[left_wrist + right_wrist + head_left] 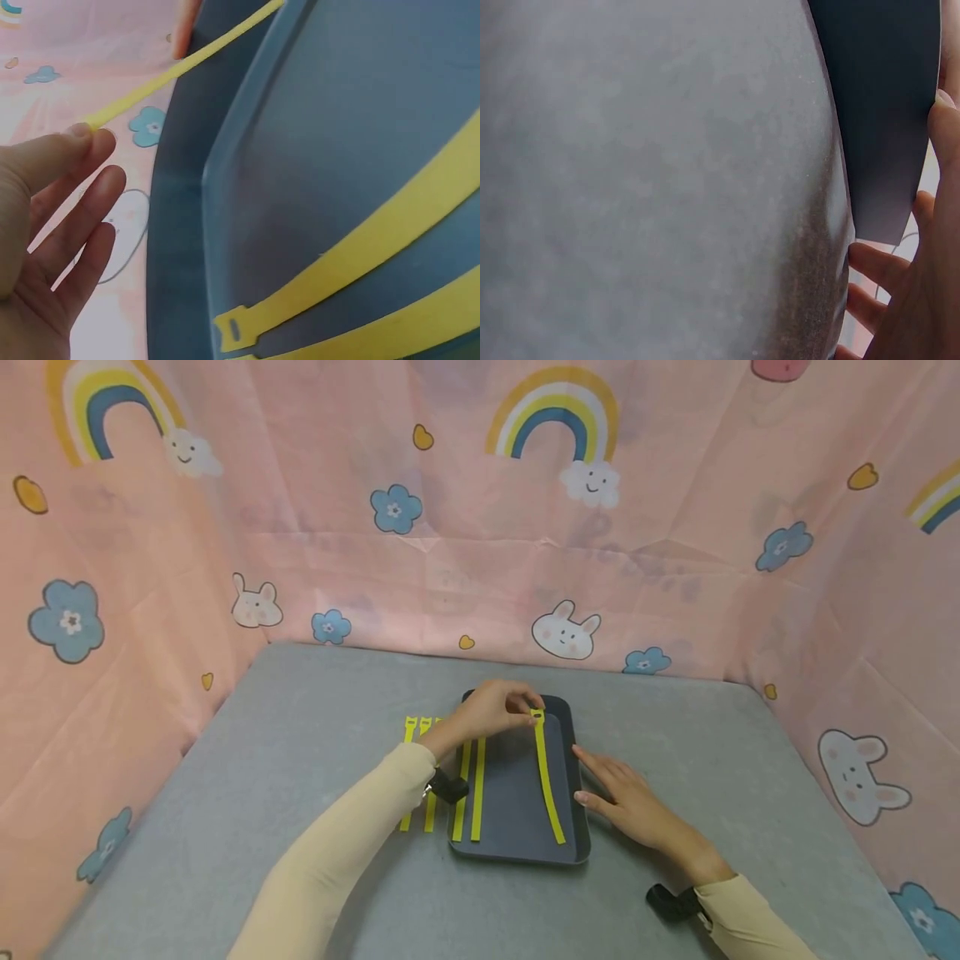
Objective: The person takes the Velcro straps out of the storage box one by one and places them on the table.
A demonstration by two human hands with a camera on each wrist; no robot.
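Head view: left hand (491, 710) pinches a yellow strap (547, 781) by its slotted end; right hand (633, 802), fingers extended, touches the tray (513, 793); best lower it straight.

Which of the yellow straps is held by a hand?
The rightmost strap in the tray: the left hand pinches its slotted end. The two straps at the tray's left side and those beside it on the table are not held.
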